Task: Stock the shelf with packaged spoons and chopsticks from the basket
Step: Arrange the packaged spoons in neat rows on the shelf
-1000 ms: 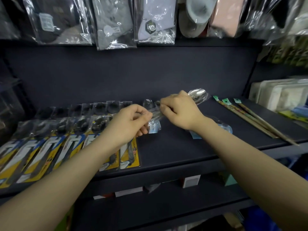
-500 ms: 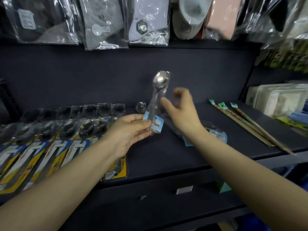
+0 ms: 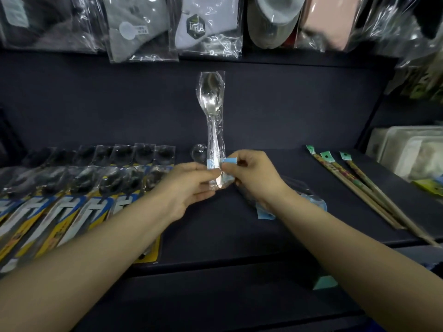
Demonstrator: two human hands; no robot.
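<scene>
A metal spoon in a clear plastic sleeve [image 3: 212, 109] stands upright above the dark shelf [image 3: 215, 231], bowl end up. My left hand [image 3: 187, 185] pinches the lower end of the sleeve from the left. My right hand [image 3: 256, 178] pinches the blue label at the same end from the right. Another clear spoon packet with a blue label [image 3: 309, 204] lies on the shelf behind my right wrist, partly hidden. Three packs of wooden chopsticks [image 3: 364, 188] lie at the right of the shelf. The basket is not in view.
Rows of yellow-and-blue carded utensil packs [image 3: 72, 188] cover the shelf's left half. Bagged caps and clothing [image 3: 206, 27] hang above. Pale trays [image 3: 407, 152] stand on the neighbouring shelf at right. A small clear dome [image 3: 198, 152] sits at the shelf's back.
The spoon packet has swung from lying across my hands to standing upright. My right hand let go of it, then came back to pinch its blue label.
</scene>
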